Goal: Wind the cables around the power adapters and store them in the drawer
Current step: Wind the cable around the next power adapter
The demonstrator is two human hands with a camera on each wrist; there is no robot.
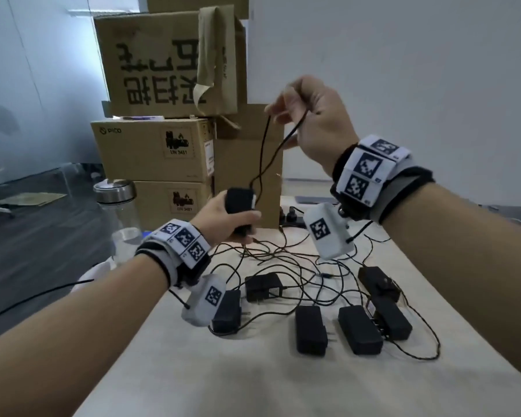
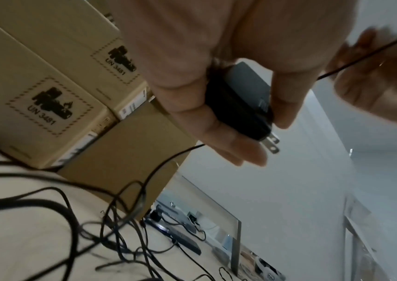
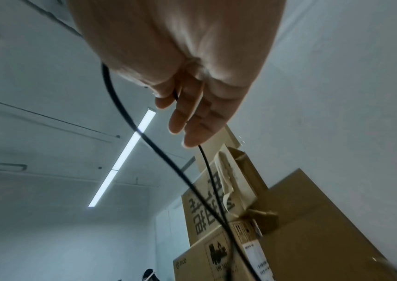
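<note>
My left hand (image 1: pixel 233 219) grips a black power adapter (image 1: pixel 239 206) above the table's far side; in the left wrist view the adapter (image 2: pixel 240 102) shows its two metal prongs beside my fingers (image 2: pixel 231 144). Its thin black cable (image 1: pixel 265 152) rises in a loop to my right hand (image 1: pixel 310 115), which pinches it high in front of the boxes. In the right wrist view the cable (image 3: pixel 149 140) runs through my right hand (image 3: pixel 187 106) and hangs down. Several more black adapters (image 1: pixel 310 329) lie on the table with tangled cables (image 1: pixel 283 257). No drawer is in view.
A stack of cardboard boxes (image 1: pixel 169 73) stands at the back of the light table (image 1: pixel 253 383). A clear bottle with a metal lid (image 1: pixel 118 212) stands at the left edge. A black power strip (image 1: pixel 292 219) lies behind the cables. Floor lies to the left.
</note>
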